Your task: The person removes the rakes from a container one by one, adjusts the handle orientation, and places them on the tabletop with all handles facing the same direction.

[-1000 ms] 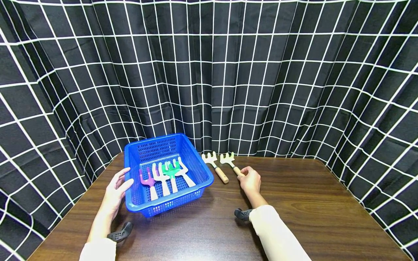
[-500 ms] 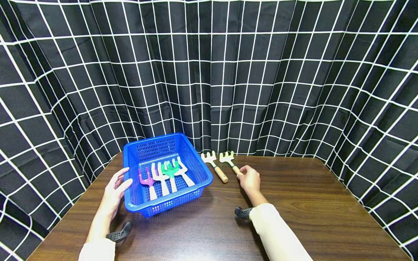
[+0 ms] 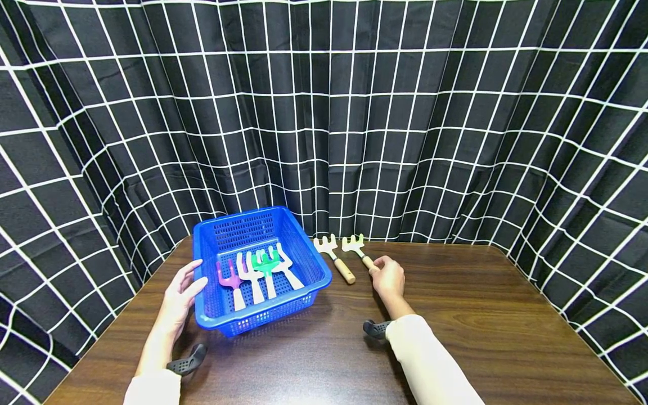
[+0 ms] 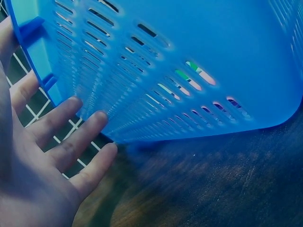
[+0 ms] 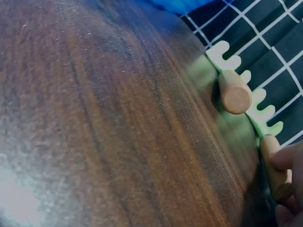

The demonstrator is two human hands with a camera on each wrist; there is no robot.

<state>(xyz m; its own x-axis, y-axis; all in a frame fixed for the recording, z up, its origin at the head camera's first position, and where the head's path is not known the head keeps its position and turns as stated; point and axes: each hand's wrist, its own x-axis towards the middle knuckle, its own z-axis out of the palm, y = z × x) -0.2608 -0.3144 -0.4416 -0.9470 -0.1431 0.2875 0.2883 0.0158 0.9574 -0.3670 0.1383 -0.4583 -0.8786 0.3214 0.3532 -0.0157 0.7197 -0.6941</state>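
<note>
Near the back edge of the table (image 3: 466, 304), our right hand (image 3: 390, 281) pinches a wooden-handled fork (image 3: 367, 260) beside a second fork (image 3: 341, 267); neither lies noticeably differently from a second ago, so our grip seems steady. Toward the left edge, our left hand (image 3: 177, 298), fingers spread, touches the blue basket (image 3: 265, 309).

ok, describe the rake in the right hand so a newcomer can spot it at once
Start at the blue basket on the brown table. To its right, near the table's far edge, lie two similar pale-headed, wooden-handled rakes: the basket-side rake and, farther along, the target rake. Only the target rake has its handle pinched by the right hand.
</note>
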